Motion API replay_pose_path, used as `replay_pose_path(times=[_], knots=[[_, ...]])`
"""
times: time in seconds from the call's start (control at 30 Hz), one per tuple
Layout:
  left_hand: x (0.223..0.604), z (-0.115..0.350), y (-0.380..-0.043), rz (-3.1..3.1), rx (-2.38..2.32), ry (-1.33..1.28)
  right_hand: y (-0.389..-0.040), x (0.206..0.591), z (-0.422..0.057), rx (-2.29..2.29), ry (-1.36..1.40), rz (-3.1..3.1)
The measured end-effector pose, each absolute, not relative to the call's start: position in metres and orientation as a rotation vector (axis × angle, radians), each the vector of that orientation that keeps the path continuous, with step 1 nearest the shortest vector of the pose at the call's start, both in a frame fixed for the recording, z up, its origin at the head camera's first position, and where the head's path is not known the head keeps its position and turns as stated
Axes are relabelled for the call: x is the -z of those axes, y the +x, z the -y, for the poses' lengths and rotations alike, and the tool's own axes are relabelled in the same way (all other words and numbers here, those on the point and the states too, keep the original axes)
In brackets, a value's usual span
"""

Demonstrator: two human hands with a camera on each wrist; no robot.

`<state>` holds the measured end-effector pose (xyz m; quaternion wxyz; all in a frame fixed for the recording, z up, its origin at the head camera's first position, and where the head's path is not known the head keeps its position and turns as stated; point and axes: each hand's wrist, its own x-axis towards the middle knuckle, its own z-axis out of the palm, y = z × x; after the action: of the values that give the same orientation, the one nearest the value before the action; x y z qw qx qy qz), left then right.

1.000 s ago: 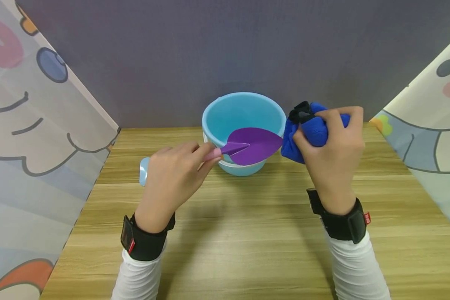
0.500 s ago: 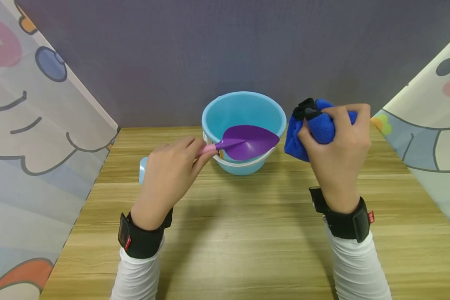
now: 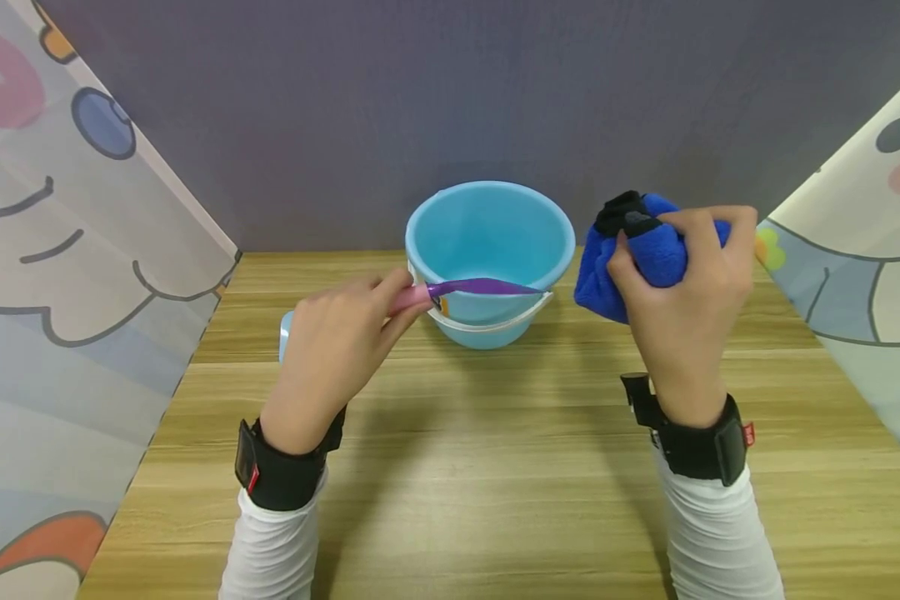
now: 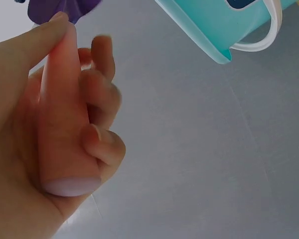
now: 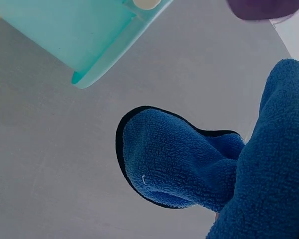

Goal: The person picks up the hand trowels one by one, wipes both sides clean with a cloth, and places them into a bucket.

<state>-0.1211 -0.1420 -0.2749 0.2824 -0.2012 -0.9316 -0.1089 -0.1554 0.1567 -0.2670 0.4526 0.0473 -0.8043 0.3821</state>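
Note:
My left hand [image 3: 337, 346] grips the pink handle [image 4: 65, 114] of a toy trowel, fingers wrapped round it and thumb along its top. The trowel's purple blade [image 3: 487, 287] is seen nearly edge-on in the head view, pointing right across the front of a light blue bucket [image 3: 495, 225]. A bunched blue cloth [image 3: 656, 254] with black edging is pinched in my right hand [image 3: 690, 304], to the right of the bucket. One bound flap of the cloth [image 5: 164, 154] hangs loose in the right wrist view.
The bucket stands on the wooden table [image 3: 450, 467] close to the grey back wall [image 3: 420, 100], its white handle [image 3: 495, 327] lowered at the front. A small light blue object [image 3: 285, 333] is partly hidden behind my left hand. Cartoon-printed panels [image 3: 67, 333] flank the table.
The trowel's blade has turned from showing its broad face to nearly edge-on. My right hand has shifted slightly right with the cloth. The bucket stays in place.

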Motion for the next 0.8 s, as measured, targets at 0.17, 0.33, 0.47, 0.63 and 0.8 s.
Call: replay_pose_path(times=[0.17, 0.33, 0.47, 0.63, 0.8], knots=[[0.274, 0.139, -0.121, 2.521, 0.324, -0.557, -0.155, 0.265, -0.158, -0.986, 0.106, 1.924], [0.273, 0.132, -0.121, 2.571, 0.305, -0.563, -0.153, 0.261, -0.156, -1.043, 0.107, 1.832], [0.274, 0.13, -0.12, 2.557, 0.297, -0.569, -0.148, 0.256, -0.149, -1.077, 0.125, 1.753], [0.274, 0.129, -0.119, 2.512, 0.269, -0.582, -0.142, 0.259, -0.139, -1.073, 0.206, 1.676], [0.276, 0.127, -0.119, 2.485, 0.226, -0.616, -0.137, 0.272, -0.126, -1.046, 0.425, 1.692]])
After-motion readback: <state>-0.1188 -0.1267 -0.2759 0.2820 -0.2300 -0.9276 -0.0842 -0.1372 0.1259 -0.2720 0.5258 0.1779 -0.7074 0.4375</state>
